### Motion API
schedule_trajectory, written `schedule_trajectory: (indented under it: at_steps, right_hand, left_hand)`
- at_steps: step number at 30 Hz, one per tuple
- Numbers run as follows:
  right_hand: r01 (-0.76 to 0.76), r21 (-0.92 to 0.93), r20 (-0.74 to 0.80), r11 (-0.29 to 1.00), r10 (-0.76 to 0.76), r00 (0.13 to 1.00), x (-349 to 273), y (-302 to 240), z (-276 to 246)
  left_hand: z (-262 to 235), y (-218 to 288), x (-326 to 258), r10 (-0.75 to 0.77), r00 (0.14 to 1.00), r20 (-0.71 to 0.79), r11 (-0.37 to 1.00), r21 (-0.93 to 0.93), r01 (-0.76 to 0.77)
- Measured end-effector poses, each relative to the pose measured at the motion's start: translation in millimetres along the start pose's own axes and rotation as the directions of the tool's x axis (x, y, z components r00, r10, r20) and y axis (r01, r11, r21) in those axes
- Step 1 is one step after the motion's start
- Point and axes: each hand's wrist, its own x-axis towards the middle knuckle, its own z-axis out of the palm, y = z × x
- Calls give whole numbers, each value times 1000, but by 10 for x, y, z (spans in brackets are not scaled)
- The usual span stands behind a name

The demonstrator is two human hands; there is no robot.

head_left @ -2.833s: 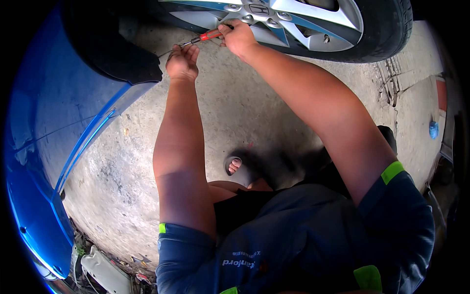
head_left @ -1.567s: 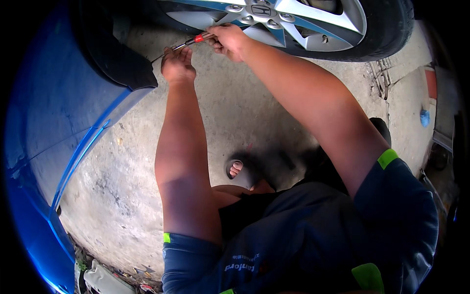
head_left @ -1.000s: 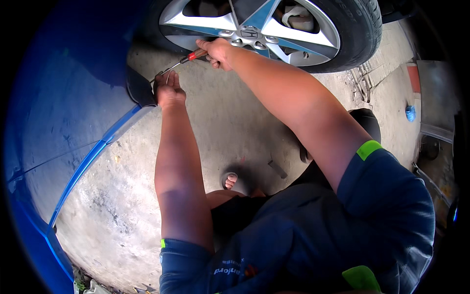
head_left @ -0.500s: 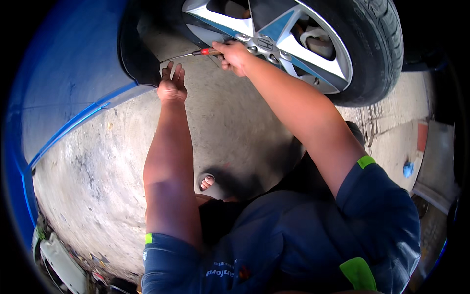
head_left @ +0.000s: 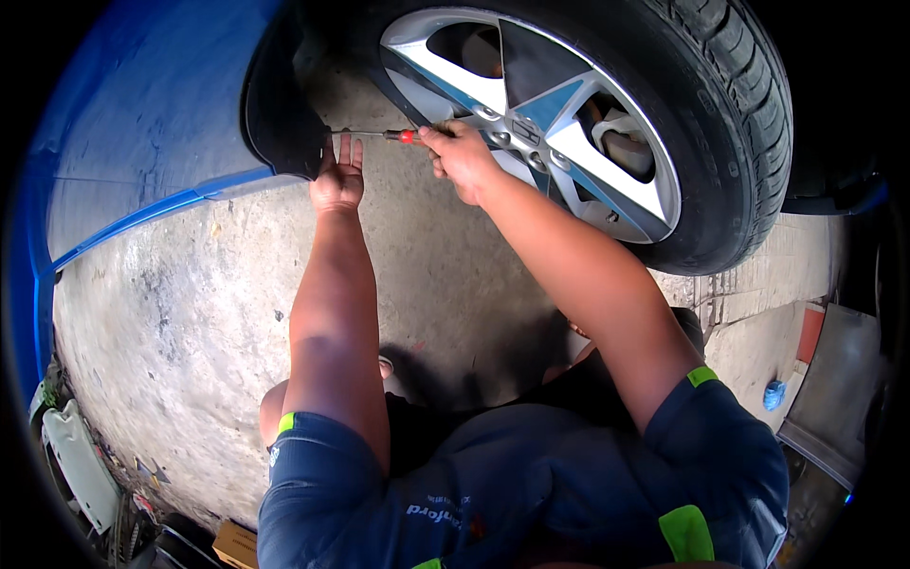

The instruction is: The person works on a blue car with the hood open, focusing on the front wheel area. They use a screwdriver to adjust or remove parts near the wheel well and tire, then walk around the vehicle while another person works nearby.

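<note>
My right hand [head_left: 463, 159] is closed round the handle of a screwdriver [head_left: 406, 136] with a red and black grip. Its thin metal shaft points left, its tip at the edge of a black mud flap [head_left: 282, 121]. Just below that tip my left hand [head_left: 337, 180] is raised, palm up, fingers stretched out beside the shaft and the flap. Whether the fingertips touch the flap or a fastener there is too small to tell. The flap hangs behind the blue car body panel [head_left: 142, 142].
A tyre [head_left: 730, 161] on a silver and black alloy wheel [head_left: 445, 43] stands close to my right forearm. Concrete floor [head_left: 190, 294] lies below. At the right is a blue crumpled object [head_left: 774, 394]; at lower left, a pale panel [head_left: 81, 465] and a cardboard box [head_left: 235, 545].
The view has shifted, so the wheel and both hands sit lower in the picture. The screwdriver remains in my right hand, its tip still at the flap; my left fingers point more upward.
</note>
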Motion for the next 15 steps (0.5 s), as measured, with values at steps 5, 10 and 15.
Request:
schedule_trajectory:
  at_steps: [5,10,15]
  right_hand:
    - [83,-201,-154,976,-116,981,42,-57,-47]
    - [112,-246,-148,963,-151,977,-95,-189,-73]
    - [155,-454,-192,877,-266,945,-260,-299,-8]
  left_hand:
    - [-96,6,-1,-87,994,73,993,86,80]
    - [-70,179,26,-216,955,205,975,-7,222]
    - [-36,201,114,-152,974,166,971,211,115]
